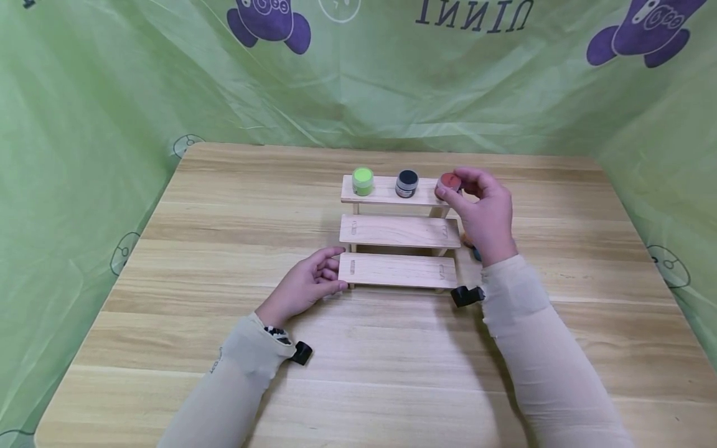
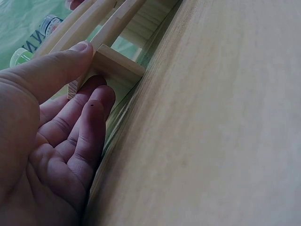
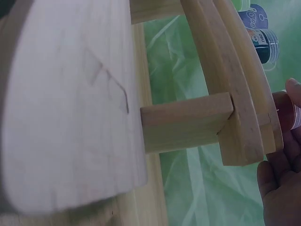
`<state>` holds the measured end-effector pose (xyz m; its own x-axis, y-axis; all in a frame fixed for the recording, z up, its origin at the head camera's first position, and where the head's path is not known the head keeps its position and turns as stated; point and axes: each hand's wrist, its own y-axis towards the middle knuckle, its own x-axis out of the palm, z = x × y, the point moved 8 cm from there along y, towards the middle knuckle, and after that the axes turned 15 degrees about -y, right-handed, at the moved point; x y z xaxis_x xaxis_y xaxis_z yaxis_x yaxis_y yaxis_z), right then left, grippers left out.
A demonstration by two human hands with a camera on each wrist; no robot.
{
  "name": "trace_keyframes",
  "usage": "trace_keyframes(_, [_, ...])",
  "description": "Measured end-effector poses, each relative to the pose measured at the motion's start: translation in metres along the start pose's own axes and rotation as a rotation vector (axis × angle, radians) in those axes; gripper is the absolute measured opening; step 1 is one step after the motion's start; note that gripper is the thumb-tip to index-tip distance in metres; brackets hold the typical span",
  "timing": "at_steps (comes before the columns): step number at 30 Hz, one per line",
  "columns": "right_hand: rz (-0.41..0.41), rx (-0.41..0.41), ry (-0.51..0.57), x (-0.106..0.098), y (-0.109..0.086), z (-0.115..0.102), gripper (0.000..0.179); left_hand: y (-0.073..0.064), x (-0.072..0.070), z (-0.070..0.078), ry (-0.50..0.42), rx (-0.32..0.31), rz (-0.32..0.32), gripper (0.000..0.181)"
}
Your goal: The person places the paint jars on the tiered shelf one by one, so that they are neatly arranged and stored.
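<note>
A three-tier wooden stand (image 1: 399, 231) is on the table, its boards stepping up toward the back. At the right end of the top board, my right hand (image 1: 486, 214) pinches a small jar of red paint (image 1: 450, 181) between thumb and fingers. The jar is right at the board surface. Along the same board stand a light green jar (image 1: 363, 182) at the left and a black jar (image 1: 406, 184) in the middle. My left hand (image 1: 307, 281) grips the left end of the lowest board, with the thumb (image 2: 81, 52) on its near edge and the fingers curled at its underside.
Partly hidden behind the right hand, an orange item (image 1: 467, 239) and a blue item (image 1: 477, 254) lie beside the stand. The wood-grain table (image 1: 235, 205) reaches back to a green curtain (image 1: 358, 93) with purple prints, which also hangs on both sides.
</note>
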<state>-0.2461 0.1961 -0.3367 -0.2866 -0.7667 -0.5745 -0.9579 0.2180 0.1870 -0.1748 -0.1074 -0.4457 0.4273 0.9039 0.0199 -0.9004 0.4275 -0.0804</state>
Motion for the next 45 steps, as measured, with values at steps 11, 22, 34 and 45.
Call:
trace_keyframes(11, [-0.053,-0.029,-0.017,0.002,-0.002,0.001,0.053,0.000,-0.001,0.000,0.009,-0.011,0.011,0.067])
trace_keyframes(22, [-0.045,-0.122,0.095,-0.008,-0.011,0.004,0.047,-0.001,0.000,0.001,0.012,-0.015,0.013,0.067])
trace_keyframes(34, [-0.041,-0.105,0.041,-0.022,-0.021,0.023,0.044,0.000,0.000,0.002,0.013,-0.010,0.009,0.068])
trace_keyframes(45, [-0.036,-0.063,-0.041,-0.033,-0.022,0.039,0.043,0.001,0.000,0.000,0.012,-0.012,0.009,0.067])
